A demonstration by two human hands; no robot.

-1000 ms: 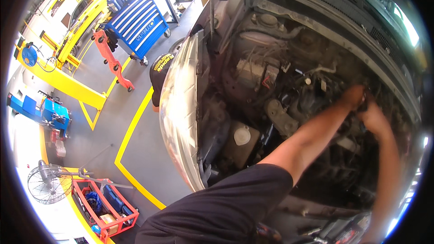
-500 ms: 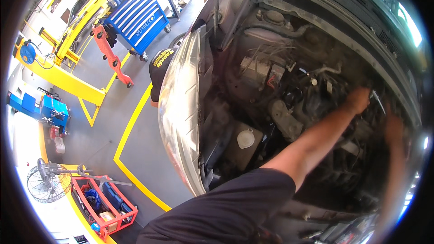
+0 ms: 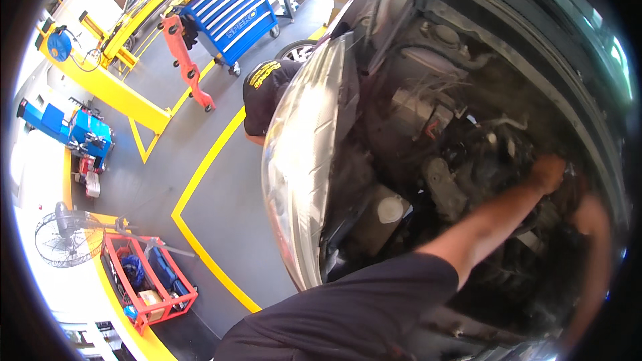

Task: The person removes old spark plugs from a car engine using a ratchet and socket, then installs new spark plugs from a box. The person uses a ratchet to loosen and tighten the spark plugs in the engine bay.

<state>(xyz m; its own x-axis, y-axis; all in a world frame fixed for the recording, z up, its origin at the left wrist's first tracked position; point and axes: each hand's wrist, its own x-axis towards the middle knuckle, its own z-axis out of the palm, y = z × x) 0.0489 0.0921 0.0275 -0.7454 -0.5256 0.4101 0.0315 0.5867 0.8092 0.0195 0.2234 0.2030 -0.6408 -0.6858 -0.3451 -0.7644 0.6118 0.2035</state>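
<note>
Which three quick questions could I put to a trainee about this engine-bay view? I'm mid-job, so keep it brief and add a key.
1. True or false: the left hand is nearer to the right hand than to the round white cap.
2. What colour is the wheeled drawer cabinet? A) green B) blue C) orange
3. Fill in: the co-worker is partly hidden behind the car's ____.

Key: 1. True. 2. B. 3. Headlight.
</note>
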